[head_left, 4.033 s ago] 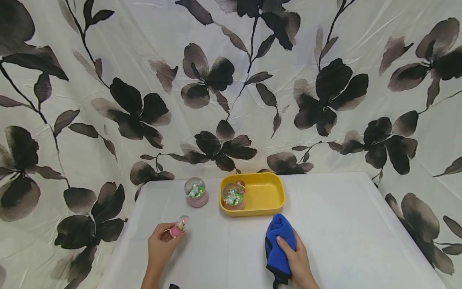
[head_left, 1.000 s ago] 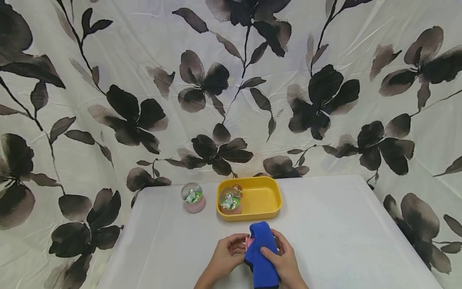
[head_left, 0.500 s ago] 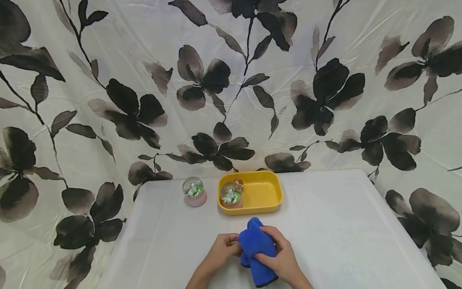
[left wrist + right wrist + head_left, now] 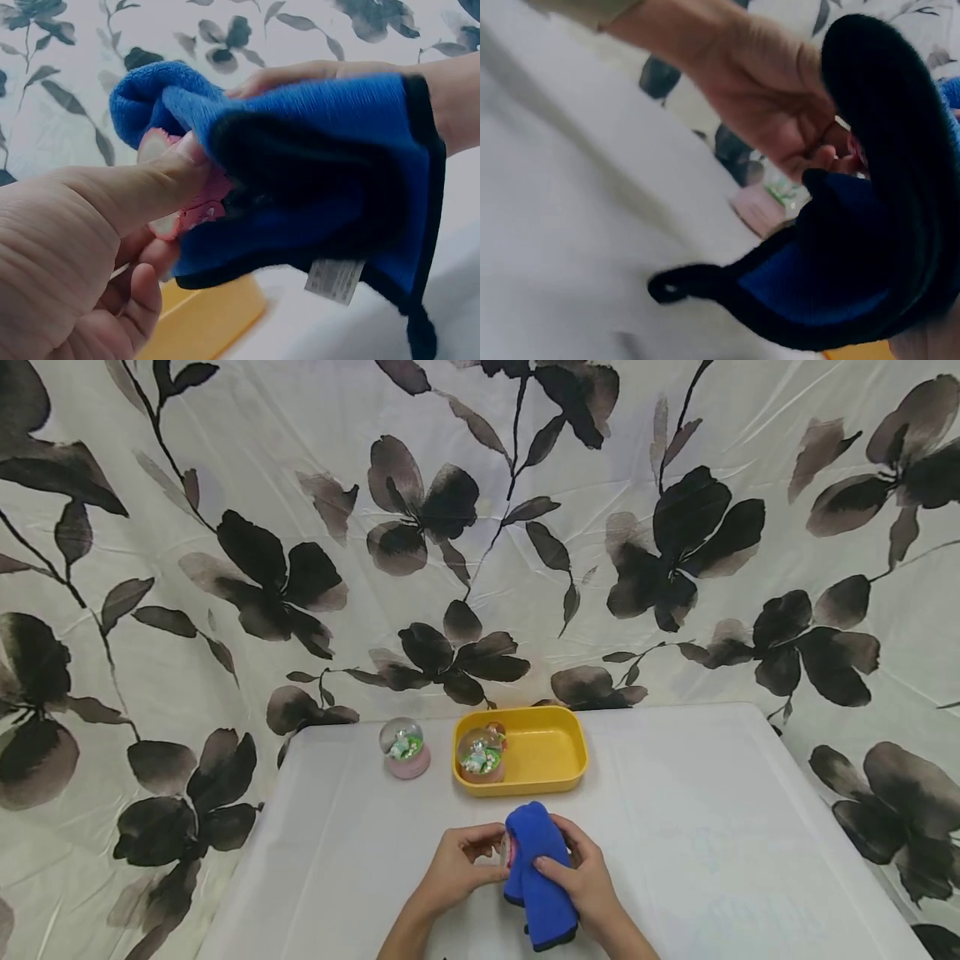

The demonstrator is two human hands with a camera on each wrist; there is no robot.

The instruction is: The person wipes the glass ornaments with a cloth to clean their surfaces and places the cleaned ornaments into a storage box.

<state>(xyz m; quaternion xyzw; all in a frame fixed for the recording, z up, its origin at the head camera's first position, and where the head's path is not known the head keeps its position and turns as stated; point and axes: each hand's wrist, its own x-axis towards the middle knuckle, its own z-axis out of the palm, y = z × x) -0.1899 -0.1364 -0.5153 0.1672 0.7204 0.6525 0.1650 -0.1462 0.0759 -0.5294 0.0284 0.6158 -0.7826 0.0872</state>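
Note:
Over the front middle of the table, my left hand (image 4: 463,864) pinches a small snow globe by its pink base (image 4: 201,214) between thumb and fingers. The globe's dome is hidden inside a blue cloth (image 4: 542,872) with black edging, a hanging loop and a white label (image 4: 334,280). My right hand (image 4: 588,877) grips this cloth from the other side, thumb across its front, and wraps it around the globe. In the right wrist view the cloth's dark edge covers most of the globe, and my left hand (image 4: 772,97) shows behind it.
A yellow tray (image 4: 551,787) stands at the table's back, with a larger snow globe (image 4: 481,757) and a small reddish-brown figure at its left end. Left of the tray sits another snow globe (image 4: 405,748) on a pink base. A floral curtain (image 4: 480,527) hangs behind the white table (image 4: 697,827).
Four seconds ago the small globe and the cloth were held apart; both hands have since met in the middle. During the last half second, the globe's base has come into view at the cloth's left side.

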